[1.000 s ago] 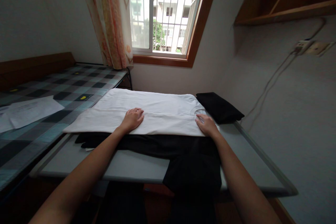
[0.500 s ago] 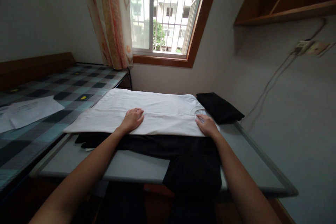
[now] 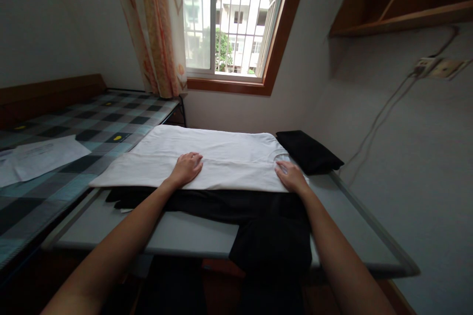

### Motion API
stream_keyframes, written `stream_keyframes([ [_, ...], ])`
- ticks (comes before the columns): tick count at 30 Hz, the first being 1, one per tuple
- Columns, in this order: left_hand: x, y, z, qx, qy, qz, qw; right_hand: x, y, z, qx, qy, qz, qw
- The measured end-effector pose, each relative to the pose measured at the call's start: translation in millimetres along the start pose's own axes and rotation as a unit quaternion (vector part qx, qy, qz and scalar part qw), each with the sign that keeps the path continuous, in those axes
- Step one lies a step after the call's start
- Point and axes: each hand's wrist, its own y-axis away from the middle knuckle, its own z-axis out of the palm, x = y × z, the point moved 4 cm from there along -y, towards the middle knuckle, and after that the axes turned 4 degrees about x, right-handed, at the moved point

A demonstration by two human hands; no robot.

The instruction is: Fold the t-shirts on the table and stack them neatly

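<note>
A white T-shirt (image 3: pixel 229 172) lies spread across the table, folded over lengthwise, with its neckline toward the right end. My left hand (image 3: pixel 187 167) rests on the middle of the shirt, palm down, fingers loosely stretched out. Beside the neckline, my right hand (image 3: pixel 291 176) lies on the shirt's right end, its fingers extended over the fabric. Under the white shirt's near edge a black garment (image 3: pixel 273 241) shows, one part hanging over the table's front edge. How that garment lies beneath the shirt is hidden.
A folded black cloth (image 3: pixel 308 151) lies at the table's back right corner. The pale table (image 3: pixel 365 229) has a raised grey edge. Left of it stands a bed with a checkered mattress (image 3: pixel 37 177) bearing paper sheets (image 3: pixel 55 155). A curtain (image 3: pixel 157 29) hangs by the window.
</note>
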Motion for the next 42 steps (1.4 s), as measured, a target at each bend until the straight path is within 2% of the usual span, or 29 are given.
stream_keyframes([
  [8,1,0,-0.5,-0.007,-0.004,-0.002,1.000,0,0,3,0.000,-0.015,0.002,1.000],
  [10,1,0,-0.7,-0.013,-0.006,0.000,1.000,1,-1,0,0.020,-0.031,0.005,0.999],
  [11,1,0,-0.5,-0.018,-0.007,0.000,1.000,2,-1,-4,0.047,-0.039,0.011,0.998],
  [13,2,0,0.0,-0.030,-0.009,-0.001,1.000,7,-2,-18,0.138,-0.047,0.036,0.989],
  [16,2,0,0.6,-0.039,-0.009,-0.002,0.999,19,3,-42,0.277,-0.042,0.095,0.955],
  [19,3,1,0.4,-0.039,-0.006,0.001,0.999,31,7,-54,0.326,-0.051,0.155,0.931],
  [24,3,1,-0.1,-0.042,-0.005,-0.003,0.999,44,10,-59,0.381,-0.113,0.223,0.890],
  [28,3,1,-0.3,-0.047,-0.004,-0.006,0.999,50,9,-60,0.411,-0.172,0.261,0.856],
  [31,3,1,-0.2,-0.047,-0.003,-0.006,0.999,51,10,-61,0.423,-0.190,0.276,0.842],
  [42,4,2,0.1,-0.050,-0.018,-0.001,0.999,41,10,-58,0.429,-0.170,0.238,0.855],
])
